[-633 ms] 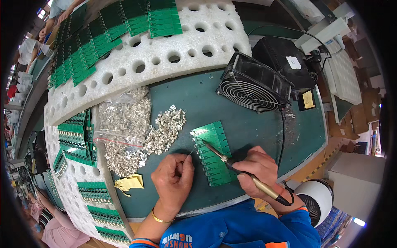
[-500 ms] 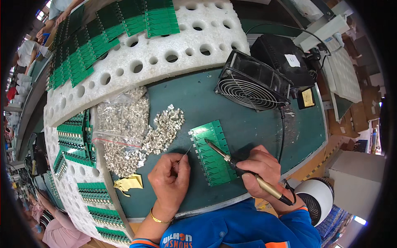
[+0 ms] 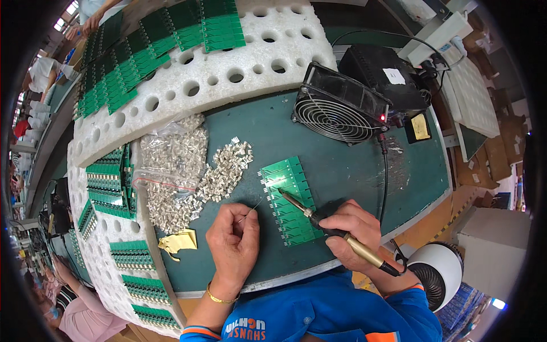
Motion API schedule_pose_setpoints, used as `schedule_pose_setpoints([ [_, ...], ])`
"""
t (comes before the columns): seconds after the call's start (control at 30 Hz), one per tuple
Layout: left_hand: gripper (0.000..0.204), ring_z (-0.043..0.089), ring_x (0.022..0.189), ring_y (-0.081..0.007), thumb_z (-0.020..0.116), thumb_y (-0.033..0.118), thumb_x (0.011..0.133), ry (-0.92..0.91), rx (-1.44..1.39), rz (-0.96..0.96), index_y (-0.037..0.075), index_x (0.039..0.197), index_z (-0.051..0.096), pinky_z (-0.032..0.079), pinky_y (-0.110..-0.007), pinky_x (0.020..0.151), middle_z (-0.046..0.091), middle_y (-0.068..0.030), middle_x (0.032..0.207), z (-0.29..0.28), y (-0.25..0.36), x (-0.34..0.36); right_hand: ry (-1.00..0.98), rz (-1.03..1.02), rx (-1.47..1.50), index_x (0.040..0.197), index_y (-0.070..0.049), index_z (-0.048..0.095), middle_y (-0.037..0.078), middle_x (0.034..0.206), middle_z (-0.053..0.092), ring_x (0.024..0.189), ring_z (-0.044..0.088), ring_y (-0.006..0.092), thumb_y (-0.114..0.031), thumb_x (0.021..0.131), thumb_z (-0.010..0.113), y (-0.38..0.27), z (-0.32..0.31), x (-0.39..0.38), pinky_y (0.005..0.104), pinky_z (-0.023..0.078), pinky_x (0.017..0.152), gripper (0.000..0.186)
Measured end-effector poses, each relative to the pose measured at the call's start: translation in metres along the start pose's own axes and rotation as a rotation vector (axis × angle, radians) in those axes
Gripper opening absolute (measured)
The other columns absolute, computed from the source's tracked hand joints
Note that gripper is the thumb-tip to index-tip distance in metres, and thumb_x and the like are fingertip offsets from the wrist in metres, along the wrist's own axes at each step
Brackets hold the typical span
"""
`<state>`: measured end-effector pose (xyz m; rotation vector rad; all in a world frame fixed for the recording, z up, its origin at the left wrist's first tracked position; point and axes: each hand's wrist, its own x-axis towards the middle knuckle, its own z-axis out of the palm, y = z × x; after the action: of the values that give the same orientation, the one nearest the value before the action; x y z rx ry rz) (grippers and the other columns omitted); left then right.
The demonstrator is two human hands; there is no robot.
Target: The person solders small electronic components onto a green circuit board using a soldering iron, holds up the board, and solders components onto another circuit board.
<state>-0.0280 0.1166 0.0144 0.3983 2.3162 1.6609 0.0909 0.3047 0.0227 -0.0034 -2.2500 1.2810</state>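
A green circuit board (image 3: 296, 212) lies flat on a dark green worktop (image 3: 342, 171), toward its near edge, between 2 bare hands. The left hand (image 3: 233, 239), thumb and forefinger pinched together, holds a thin wire (image 3: 259, 203) aimed at the board's left edge; the right hand (image 3: 353, 233), closed in a pen-like grip, holds a soldering iron (image 3: 316, 220), its tip near the board's far-left corner, contact impossible to tell. Clean work probably calls for steady wrists, brief heat on 1 joint at a time, and wire fed sparingly.
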Motion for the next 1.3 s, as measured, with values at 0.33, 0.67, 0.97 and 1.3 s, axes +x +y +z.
schedule_pose_setpoints([
  [0.33,0.012,0.042,0.052,-0.0052,0.07,-0.001,0.088,0.007,0.108,0.144,0.001,0.081,0.06,0.035,-0.023,0.047,0.05,0.0,0.059,0.004,-0.006,0.0,-0.011,0.002,0.024,0.099,-0.001,0.068,0.009,0.075,0.065,0.06,0.057,0.0235,-0.015,0.087,0.069,-0.002,0.004,0.0,0.0353,0.044,0.061,0.019],
  [0.67,0.01,0.046,0.051,-0.0073,0.071,-0.001,0.086,-0.013,0.104,0.125,0.0,0.081,0.062,0.038,-0.025,0.047,0.053,-0.0028,0.061,0.003,-0.006,0.0,-0.027,-0.009,-0.002,0.1,0.0,0.068,0.01,0.076,0.066,0.06,0.059,0.0241,-0.013,0.087,0.068,0.0,0.006,0.003,0.036,0.046,0.061,0.018],
  [0.97,0.01,0.045,0.051,-0.0096,0.072,-0.001,0.084,-0.002,0.114,0.125,0.001,0.08,0.062,0.039,-0.026,0.048,0.051,-0.0041,0.06,0.006,-0.01,0.0,-0.039,-0.007,0.001,0.1,0.0,0.068,0.01,0.077,0.066,0.061,0.06,0.0242,-0.015,0.088,0.067,0.0,0.006,0.003,0.036,0.046,0.062,0.019],
  [1.3,0.01,0.046,0.051,-0.0111,0.071,0.0,0.084,-0.01,0.149,0.134,0.001,0.08,0.063,0.04,-0.027,0.048,0.051,-0.005,0.059,0.007,-0.006,0.002,-0.036,-0.005,0.002,0.1,-0.001,0.069,0.01,0.077,0.066,0.061,0.06,0.0243,-0.014,0.088,0.068,0.001,0.006,0.004,0.0358,0.045,0.062,0.018],
])
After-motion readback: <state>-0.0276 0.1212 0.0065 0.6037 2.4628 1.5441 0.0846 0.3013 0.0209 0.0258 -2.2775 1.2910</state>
